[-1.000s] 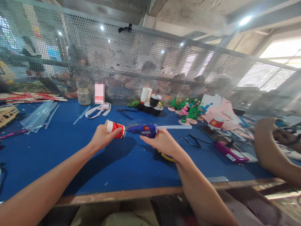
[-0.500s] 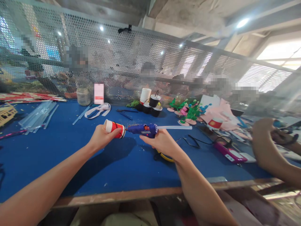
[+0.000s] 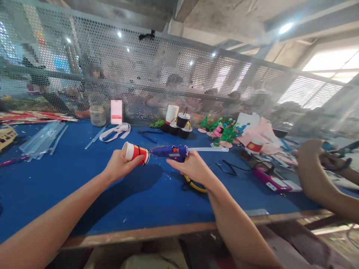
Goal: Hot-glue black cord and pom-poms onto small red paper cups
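My left hand is closed around a red and white paper cup with dark cord about it, tipped on its side above the table. In my right hand is a blue hot glue gun, its nozzle pointing left at the cup's base end. Whether the nozzle touches the cup I cannot tell. A clear glue stick juts from the gun's back, and a small red light shows on its body. Below my right hand lies a tool with yellow handles, partly hidden.
Behind stand black and white cups, pliers and green and pink figures. Spare glue sticks lie left, near a glass jar. A purple power strip with cable sits right, beside another person's arm. Mesh closes the back.
The cup has turned slightly in my left hand, showing more of its red side. The glue gun stays at its base end. The whole view has shifted a little.
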### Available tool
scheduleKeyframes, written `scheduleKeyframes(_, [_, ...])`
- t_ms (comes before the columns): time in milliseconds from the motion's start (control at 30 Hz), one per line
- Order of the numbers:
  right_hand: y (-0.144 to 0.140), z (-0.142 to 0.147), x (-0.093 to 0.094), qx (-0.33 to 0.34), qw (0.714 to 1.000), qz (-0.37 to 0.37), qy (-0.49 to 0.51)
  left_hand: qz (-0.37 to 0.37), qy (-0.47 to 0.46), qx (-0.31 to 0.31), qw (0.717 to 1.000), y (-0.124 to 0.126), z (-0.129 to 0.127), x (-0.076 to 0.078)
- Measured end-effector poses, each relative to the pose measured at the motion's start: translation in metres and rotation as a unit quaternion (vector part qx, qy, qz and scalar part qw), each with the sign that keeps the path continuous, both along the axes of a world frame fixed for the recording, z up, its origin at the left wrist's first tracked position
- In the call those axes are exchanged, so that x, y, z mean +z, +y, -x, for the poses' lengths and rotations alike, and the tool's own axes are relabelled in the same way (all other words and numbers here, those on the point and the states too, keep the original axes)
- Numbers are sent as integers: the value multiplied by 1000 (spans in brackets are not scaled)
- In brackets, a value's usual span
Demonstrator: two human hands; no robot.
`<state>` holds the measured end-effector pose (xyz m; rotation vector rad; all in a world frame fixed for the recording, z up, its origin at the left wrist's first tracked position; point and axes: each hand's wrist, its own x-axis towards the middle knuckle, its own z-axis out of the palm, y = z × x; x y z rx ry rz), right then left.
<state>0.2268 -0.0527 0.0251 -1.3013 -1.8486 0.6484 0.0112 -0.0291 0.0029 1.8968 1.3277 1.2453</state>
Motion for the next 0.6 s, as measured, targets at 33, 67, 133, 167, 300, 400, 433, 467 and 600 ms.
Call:
scheduleKeyframes(33, [0, 0, 0, -2, 1000, 2, 2, -5, 11, -2, 1000, 0, 1, 0])
scheduleKeyframes(67, [-1, 0, 1, -2, 1000, 2, 3, -11, 20, -4, 1000, 0, 1, 0])
scheduleKeyframes(133, [-2, 1, 1, 2, 1000, -1, 3, -23, 36, -7, 999, 0, 2, 1])
scheduleKeyframes(167, [-2, 1, 1, 5, 1000, -1, 3, -28, 40, -8, 999, 0, 2, 1])
scheduleKeyframes(300, [-3, 1, 2, 17, 1000, 4, -4, -17, 22, -4, 1000, 0, 2, 2])
scheduleKeyframes(400, [-2, 1, 3, 12, 1000, -17, -11, -5, 6, 2, 1000, 0, 2, 2])
scheduleKeyframes(433, [-2, 1, 4, 10, 1000, -23, -11, -5, 4, 1, 1000, 0, 2, 2])
scheduleKeyframes(467, [-2, 1, 4, 9, 1000, -25, -12, -6, 3, -1, 1000, -1, 2, 2])
scheduleKeyframes(600, [-3, 1, 2, 12, 1000, -19, -12, 19, -27, -11, 999, -1, -1, 3])
